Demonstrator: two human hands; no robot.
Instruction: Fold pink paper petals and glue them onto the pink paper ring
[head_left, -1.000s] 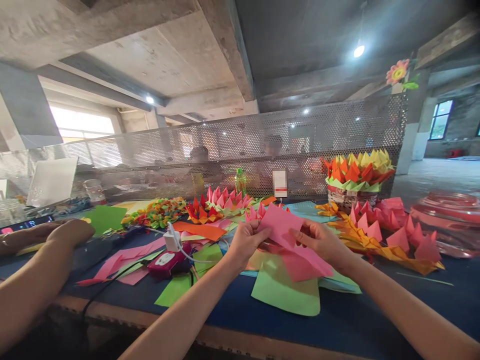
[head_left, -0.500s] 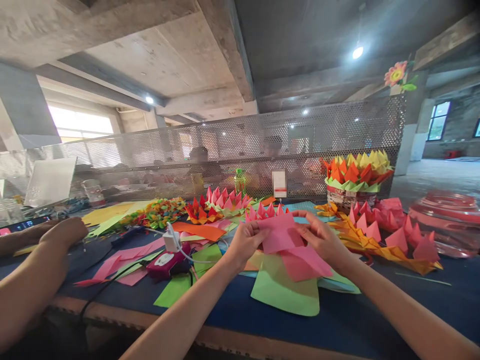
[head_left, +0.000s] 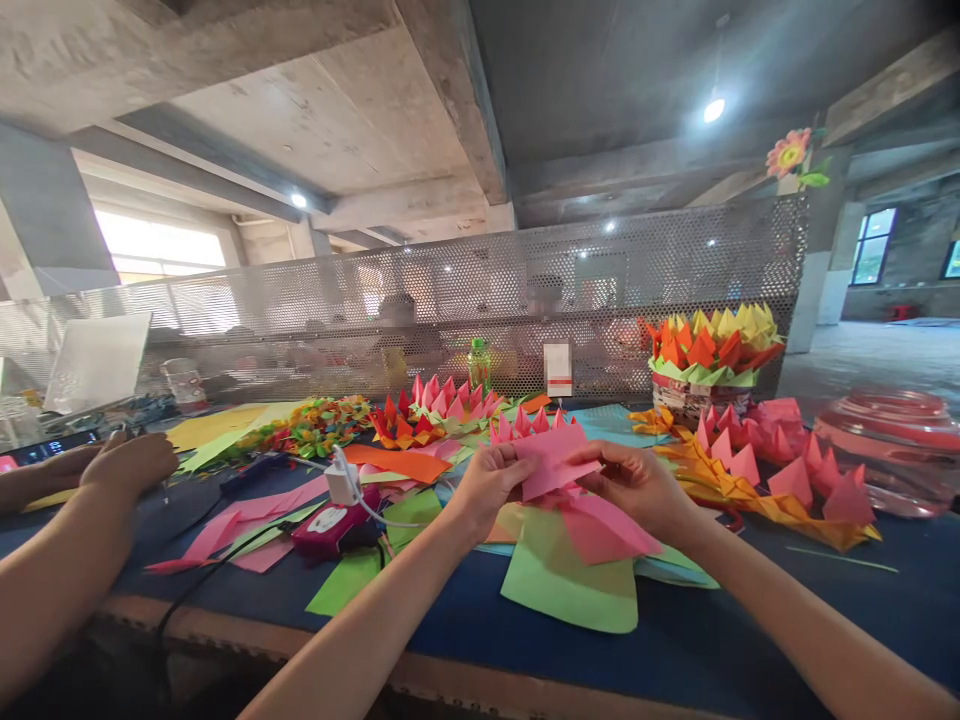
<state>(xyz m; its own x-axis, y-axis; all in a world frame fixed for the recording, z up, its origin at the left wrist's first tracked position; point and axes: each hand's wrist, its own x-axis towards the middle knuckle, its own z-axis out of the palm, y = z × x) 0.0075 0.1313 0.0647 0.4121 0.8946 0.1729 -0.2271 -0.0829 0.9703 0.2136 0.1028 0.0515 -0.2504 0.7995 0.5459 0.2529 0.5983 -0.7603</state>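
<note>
A small pink sheet of paper (head_left: 553, 458) is held up between both hands. My left hand (head_left: 491, 490) pinches its left side between thumb and fingers. On the right side, my right hand (head_left: 637, 485) grips the sheet's edge, with the fingers curled over it. Just below lie more pink paper sheets (head_left: 611, 528), loosely overlapped on a larger light green sheet (head_left: 574, 585). Behind the hands stand folded pink paper points (head_left: 525, 424), partly hidden by the held sheet.
Left of me, a co-worker's arms (head_left: 90, 510) reach over the table. A purple power strip (head_left: 334, 530) with a white charger (head_left: 343, 482) and cables sits nearby. Folded paper flowers (head_left: 712, 350), a clear plastic jar (head_left: 889, 450) and a perforated metal screen (head_left: 315, 310) stand beyond.
My right hand has shifted inward and lower along the pink sheet, its fingers now curled over the right side. The sheet looks smaller and tilted. My left hand stays nearly in place.
</note>
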